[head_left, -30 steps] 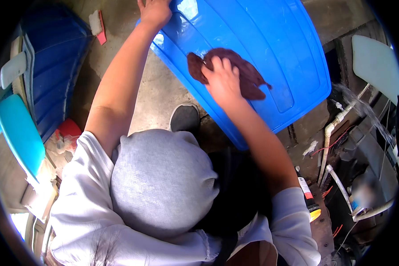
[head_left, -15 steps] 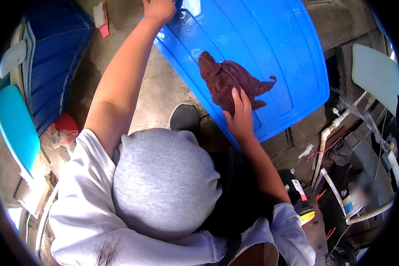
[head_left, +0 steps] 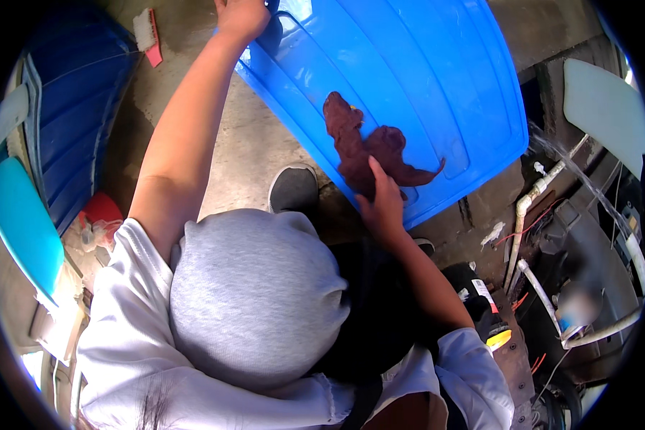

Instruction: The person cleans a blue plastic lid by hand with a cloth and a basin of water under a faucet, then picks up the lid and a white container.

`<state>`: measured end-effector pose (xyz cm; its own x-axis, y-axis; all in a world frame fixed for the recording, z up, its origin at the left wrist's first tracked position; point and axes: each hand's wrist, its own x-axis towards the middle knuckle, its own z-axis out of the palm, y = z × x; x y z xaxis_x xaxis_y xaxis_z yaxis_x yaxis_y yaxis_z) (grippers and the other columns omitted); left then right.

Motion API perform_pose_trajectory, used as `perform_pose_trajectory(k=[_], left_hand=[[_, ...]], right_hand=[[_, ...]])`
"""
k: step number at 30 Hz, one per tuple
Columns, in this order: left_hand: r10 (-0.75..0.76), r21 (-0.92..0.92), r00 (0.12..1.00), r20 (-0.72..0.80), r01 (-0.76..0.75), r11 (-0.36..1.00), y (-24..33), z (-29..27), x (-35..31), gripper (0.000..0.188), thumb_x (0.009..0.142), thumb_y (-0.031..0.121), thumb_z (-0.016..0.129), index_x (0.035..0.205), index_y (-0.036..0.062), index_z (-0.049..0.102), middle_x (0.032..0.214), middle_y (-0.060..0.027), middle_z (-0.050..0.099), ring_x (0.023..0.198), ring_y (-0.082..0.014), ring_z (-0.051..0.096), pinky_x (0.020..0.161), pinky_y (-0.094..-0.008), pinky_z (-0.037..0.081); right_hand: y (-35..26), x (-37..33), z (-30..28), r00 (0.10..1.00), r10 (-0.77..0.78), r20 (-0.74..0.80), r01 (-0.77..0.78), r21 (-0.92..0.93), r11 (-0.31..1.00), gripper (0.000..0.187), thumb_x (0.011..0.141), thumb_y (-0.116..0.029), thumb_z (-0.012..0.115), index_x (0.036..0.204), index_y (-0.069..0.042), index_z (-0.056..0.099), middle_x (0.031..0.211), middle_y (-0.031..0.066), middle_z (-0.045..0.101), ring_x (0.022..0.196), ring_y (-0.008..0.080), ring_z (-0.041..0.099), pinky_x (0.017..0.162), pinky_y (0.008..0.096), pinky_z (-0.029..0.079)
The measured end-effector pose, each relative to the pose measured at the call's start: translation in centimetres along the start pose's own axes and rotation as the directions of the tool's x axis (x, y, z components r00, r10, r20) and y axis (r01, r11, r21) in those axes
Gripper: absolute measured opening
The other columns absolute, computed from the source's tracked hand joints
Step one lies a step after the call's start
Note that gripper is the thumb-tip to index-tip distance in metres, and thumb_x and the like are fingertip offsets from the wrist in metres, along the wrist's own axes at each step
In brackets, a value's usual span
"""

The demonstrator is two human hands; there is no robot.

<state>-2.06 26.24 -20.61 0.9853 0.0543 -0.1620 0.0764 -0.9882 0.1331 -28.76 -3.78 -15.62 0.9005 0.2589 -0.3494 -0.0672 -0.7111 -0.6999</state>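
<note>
A large ribbed blue plastic panel (head_left: pixel 437 79) with a raised rim leans in front of me, wet and shiny in places. My left hand (head_left: pixel 242 18) grips its far left corner; the fingertips run out of the picture at the top. Near the panel's closest edge lies a crumpled dark brown cloth (head_left: pixel 347 140), with one tail pointing right. My right hand (head_left: pixel 385 204) presses on the cloth from the near side, its index finger extended over the fabric and the other fingers partly hidden.
A white-bristled brush (head_left: pixel 150 36) with a pink back lies on the floor at far left. Dark blue ribbed plastic (head_left: pixel 79 86) and a turquoise seat (head_left: pixel 25 222) stand left. At right are white pipes (head_left: pixel 527 215), a pale board (head_left: pixel 602 118) and a thin water stream (head_left: pixel 588 183).
My right hand has slid the brown cloth slightly toward me, and the cloth has bunched into a narrower shape. My left hand has shifted a little left along with the view.
</note>
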Motion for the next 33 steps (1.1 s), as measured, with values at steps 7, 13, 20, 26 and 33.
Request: perform_pose_trajectory(k=[7,13,20,26,33], left_hand=[[0.007,0.054,0.999,0.053,-0.01,0.998,0.5,-1.3,-0.1,0.067,0.078,0.014,0.06,0.138,0.032,0.037,0.15,-0.0142,0.017,0.139,-0.0368,0.013,0.108,-0.0563,0.017],[-0.02,0.127,0.997,0.08,0.01,0.992,0.4,-1.3,0.4,0.065,0.079,0.008,0.051,0.137,0.0345,0.04,0.151,-0.013,0.015,0.14,-0.0342,0.011,0.109,-0.0551,0.014],[-0.062,0.124,0.994,0.091,0.051,0.991,1.3,-2.6,-0.4,0.066,0.077,0.008,0.05,0.136,0.0364,0.04,0.151,-0.0132,0.015,0.14,-0.0344,0.011,0.109,-0.0564,0.013],[-0.022,0.11,0.998,0.053,0.016,0.994,1.1,-1.1,0.0,0.062,0.078,0.008,0.049,0.134,0.0362,0.044,0.151,-0.0143,0.015,0.139,-0.0353,0.012,0.108,-0.0579,0.014],[-0.039,0.111,0.996,0.083,0.029,0.993,1.9,-2.2,-0.1,0.057,0.082,0.012,0.048,0.133,0.0363,0.044,0.151,-0.015,0.012,0.14,-0.0353,0.009,0.108,-0.0598,0.013]], right_hand=[[-6.0,9.5,3.8,0.993,-0.07,-0.1,0.089,0.201,0.976,0.086,0.065,-0.009,0.074,0.137,0.0,0.028,0.117,0.0207,0.051,0.104,0.0386,0.049,0.09,0.0465,0.038],[-6.2,9.7,3.9,0.989,-0.109,-0.099,0.083,-0.234,0.969,0.078,0.069,-0.015,0.072,0.135,0.002,0.031,0.092,0.0128,0.057,0.086,0.0294,0.053,0.079,0.0401,0.041],[-2.4,2.0,1.6,0.996,-0.016,-0.092,-0.013,-0.299,0.954,0.076,0.07,-0.018,0.069,0.134,0.004,0.033,0.09,0.0132,0.056,0.084,0.0306,0.052,0.075,0.0409,0.04],[0.8,-4.2,-0.9,0.976,0.216,0.002,-0.201,-0.355,0.913,0.081,0.069,-0.021,0.069,0.137,0.001,0.03,0.088,0.0141,0.057,0.082,0.0316,0.053,0.077,0.0428,0.039],[4.7,-7.0,-4.3,0.995,-0.007,0.099,0.058,-0.524,0.85,0.085,0.069,-0.028,0.073,0.138,-0.003,0.03,0.097,0.0134,0.057,0.095,0.0307,0.053,0.097,0.0435,0.034]])
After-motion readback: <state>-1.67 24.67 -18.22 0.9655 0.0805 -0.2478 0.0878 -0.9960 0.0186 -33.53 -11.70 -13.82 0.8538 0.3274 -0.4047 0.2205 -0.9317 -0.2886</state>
